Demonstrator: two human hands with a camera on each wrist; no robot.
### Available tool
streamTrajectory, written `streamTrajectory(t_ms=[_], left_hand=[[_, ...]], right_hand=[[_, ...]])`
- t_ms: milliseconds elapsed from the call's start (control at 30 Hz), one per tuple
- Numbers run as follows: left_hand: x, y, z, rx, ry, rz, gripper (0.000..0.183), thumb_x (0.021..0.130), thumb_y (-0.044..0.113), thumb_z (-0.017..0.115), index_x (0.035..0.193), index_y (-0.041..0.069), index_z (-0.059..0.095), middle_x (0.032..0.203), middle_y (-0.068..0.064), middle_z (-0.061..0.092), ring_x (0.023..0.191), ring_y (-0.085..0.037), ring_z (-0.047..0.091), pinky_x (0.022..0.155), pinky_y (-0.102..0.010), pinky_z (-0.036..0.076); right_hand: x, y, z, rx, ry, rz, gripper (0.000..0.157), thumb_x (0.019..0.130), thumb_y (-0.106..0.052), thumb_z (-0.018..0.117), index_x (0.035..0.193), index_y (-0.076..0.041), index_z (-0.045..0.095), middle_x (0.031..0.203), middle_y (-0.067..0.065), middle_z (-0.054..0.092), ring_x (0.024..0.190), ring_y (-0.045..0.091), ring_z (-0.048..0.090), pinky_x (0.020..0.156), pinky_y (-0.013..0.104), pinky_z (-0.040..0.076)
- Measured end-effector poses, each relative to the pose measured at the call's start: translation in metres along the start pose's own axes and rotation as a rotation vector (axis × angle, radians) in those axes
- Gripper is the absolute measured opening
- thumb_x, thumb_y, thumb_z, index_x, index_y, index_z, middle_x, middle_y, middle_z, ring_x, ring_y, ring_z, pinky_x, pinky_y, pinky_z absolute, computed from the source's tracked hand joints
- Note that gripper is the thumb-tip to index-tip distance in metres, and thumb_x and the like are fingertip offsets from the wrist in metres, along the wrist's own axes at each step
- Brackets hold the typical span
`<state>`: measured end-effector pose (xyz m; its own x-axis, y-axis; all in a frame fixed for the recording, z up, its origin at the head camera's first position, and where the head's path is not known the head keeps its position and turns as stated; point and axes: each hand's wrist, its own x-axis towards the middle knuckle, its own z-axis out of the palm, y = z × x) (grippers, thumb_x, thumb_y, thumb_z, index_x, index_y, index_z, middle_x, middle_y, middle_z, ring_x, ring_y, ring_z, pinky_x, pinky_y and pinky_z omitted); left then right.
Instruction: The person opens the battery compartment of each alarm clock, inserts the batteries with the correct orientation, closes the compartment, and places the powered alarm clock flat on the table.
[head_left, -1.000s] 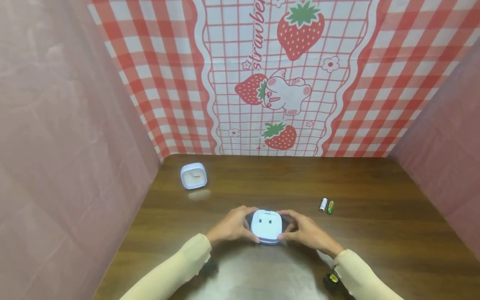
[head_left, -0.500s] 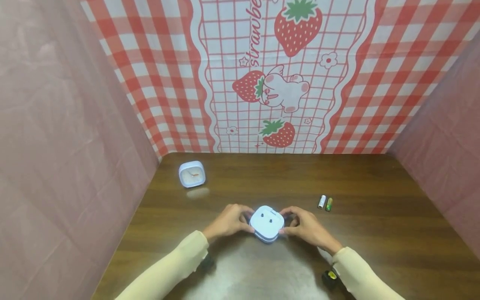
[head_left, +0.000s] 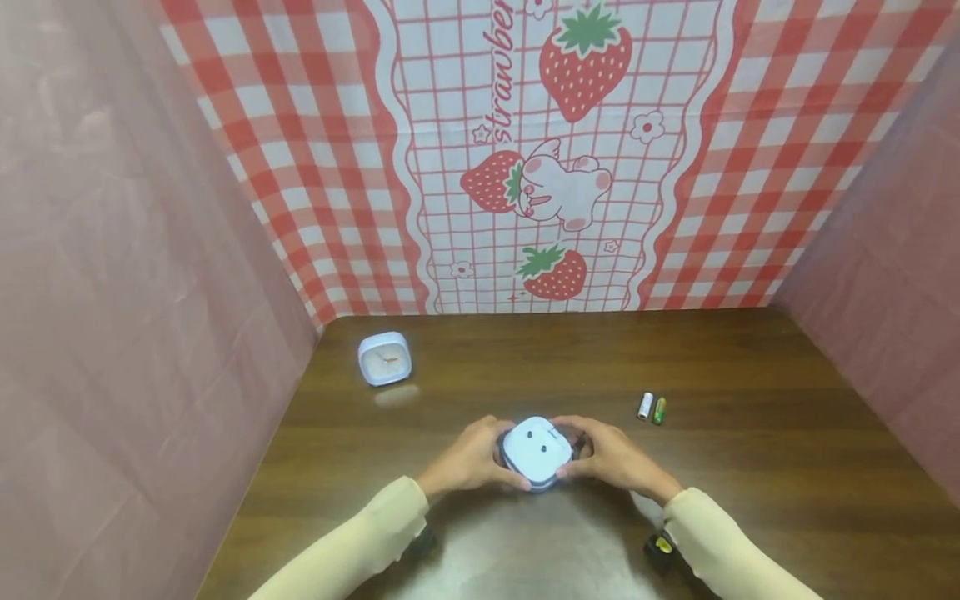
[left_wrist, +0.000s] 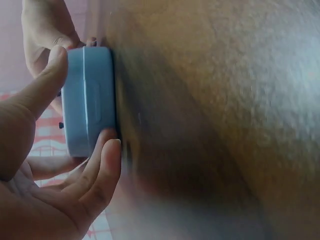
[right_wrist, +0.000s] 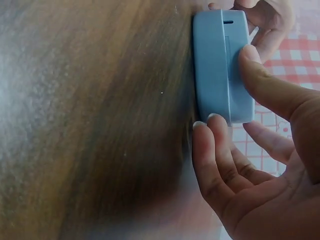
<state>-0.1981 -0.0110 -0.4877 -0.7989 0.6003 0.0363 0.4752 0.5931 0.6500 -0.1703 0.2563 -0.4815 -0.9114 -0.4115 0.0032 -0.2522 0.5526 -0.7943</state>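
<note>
Between my hands, a pale, rounded-square clock (head_left: 537,450) lies face down on or just over the table, with two small dark knobs on its upturned back. My left hand (head_left: 474,456) holds its left side, the thumb at the near edge. On the opposite side my right hand (head_left: 611,454) grips it with thumb and fingers. From the left wrist, the clock's side wall (left_wrist: 97,102) shows as blue-grey with a seam. In the right wrist view, a small dark slot marks the clock's side (right_wrist: 215,70). Its face is hidden.
Another pale clock (head_left: 386,359) stands at the back left, face showing. A white battery (head_left: 645,406) and a green one (head_left: 659,411) lie right of my hands on the brown table (head_left: 525,358). A checked strawberry cloth (head_left: 540,208) hangs behind; pink cloths flank both sides.
The clock in my hands has turned clockwise, so its knobs now lie on a slant. My fingers have shifted along its edges and closed in around it again. Batteries and the other clock stay put.
</note>
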Motion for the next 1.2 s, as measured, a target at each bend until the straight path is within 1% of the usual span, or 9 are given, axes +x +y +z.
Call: streamTrajectory(t_ms=[100,233,333,533,633,700,833,1067,1200], left_hand=[[0.000,0.002,0.002,0.001,0.007,-0.008,0.089,0.067,0.047,0.096,0.138,0.005,0.061,0.118,-0.002,0.062,0.105,-0.013,0.056,0.094,-0.031,0.050],[0.002,0.006,0.002,-0.002,0.014,-0.037,0.091,0.066,0.048,0.096,0.139,0.006,0.061,0.112,0.000,0.058,0.100,-0.012,0.051,0.088,-0.028,0.049],[0.006,0.008,-0.001,-0.023,0.027,-0.053,0.091,0.066,0.043,0.097,0.138,0.002,0.061,0.108,-0.002,0.056,0.095,-0.013,0.050,0.083,-0.027,0.048],[0.010,0.003,-0.011,-0.171,0.019,-0.067,0.082,0.068,0.022,0.098,0.135,-0.007,0.059,0.104,-0.008,0.064,0.084,-0.015,0.066,0.076,-0.022,0.055],[0.007,-0.003,-0.012,-0.212,0.000,-0.072,0.079,0.069,0.017,0.097,0.134,-0.008,0.060,0.102,-0.009,0.069,0.081,-0.015,0.069,0.073,-0.022,0.057],[0.004,-0.007,-0.012,-0.216,-0.012,-0.079,0.078,0.070,0.016,0.096,0.135,-0.008,0.060,0.103,-0.008,0.069,0.082,-0.015,0.068,0.074,-0.022,0.056],[-0.002,-0.013,-0.010,-0.197,-0.031,-0.066,0.081,0.072,0.021,0.096,0.138,-0.006,0.058,0.105,-0.006,0.067,0.085,-0.013,0.066,0.078,-0.024,0.056],[0.005,-0.011,-0.005,-0.159,-0.038,-0.013,0.083,0.070,0.027,0.097,0.140,0.000,0.059,0.101,0.000,0.060,0.082,-0.008,0.061,0.076,-0.022,0.054],[0.004,-0.011,-0.009,-0.176,-0.010,-0.012,0.075,0.071,0.020,0.096,0.134,-0.004,0.062,0.101,-0.004,0.064,0.082,-0.013,0.065,0.076,-0.022,0.054]], right_hand=[[0.001,0.001,0.002,-0.005,0.007,0.016,0.080,0.078,-0.029,0.090,0.145,-0.006,0.054,0.092,0.003,0.064,0.074,0.017,0.060,0.062,0.028,0.054],[0.001,0.002,0.003,-0.034,0.027,0.018,0.080,0.078,-0.031,0.091,0.144,-0.004,0.054,0.088,0.000,0.066,0.072,0.015,0.061,0.063,0.028,0.054],[0.000,0.001,0.003,-0.064,0.059,0.008,0.081,0.077,-0.031,0.091,0.143,-0.003,0.054,0.086,-0.002,0.066,0.071,0.013,0.061,0.063,0.027,0.053],[-0.004,0.000,0.001,-0.040,0.074,0.006,0.078,0.078,-0.022,0.091,0.142,0.000,0.051,0.084,-0.001,0.067,0.072,0.013,0.063,0.064,0.027,0.054],[-0.006,0.000,0.002,-0.021,0.062,0.023,0.073,0.077,-0.024,0.091,0.136,-0.002,0.054,0.093,0.003,0.069,0.076,0.015,0.063,0.066,0.027,0.055],[-0.006,0.001,0.002,-0.010,0.049,0.033,0.071,0.077,-0.026,0.091,0.134,-0.004,0.056,0.100,0.006,0.069,0.078,0.016,0.063,0.067,0.028,0.055],[-0.005,0.002,0.004,0.015,0.012,0.046,0.076,0.078,-0.029,0.091,0.141,-0.008,0.055,0.100,0.009,0.067,0.081,0.018,0.063,0.066,0.029,0.056],[-0.005,0.002,0.003,0.022,-0.036,0.052,0.088,0.079,-0.031,0.090,0.152,-0.009,0.046,0.092,0.004,0.067,0.080,0.019,0.065,0.065,0.031,0.057],[-0.006,0.001,0.002,0.020,-0.024,0.041,0.077,0.080,-0.030,0.089,0.145,-0.008,0.053,0.089,0.002,0.068,0.078,0.019,0.065,0.063,0.030,0.056]])
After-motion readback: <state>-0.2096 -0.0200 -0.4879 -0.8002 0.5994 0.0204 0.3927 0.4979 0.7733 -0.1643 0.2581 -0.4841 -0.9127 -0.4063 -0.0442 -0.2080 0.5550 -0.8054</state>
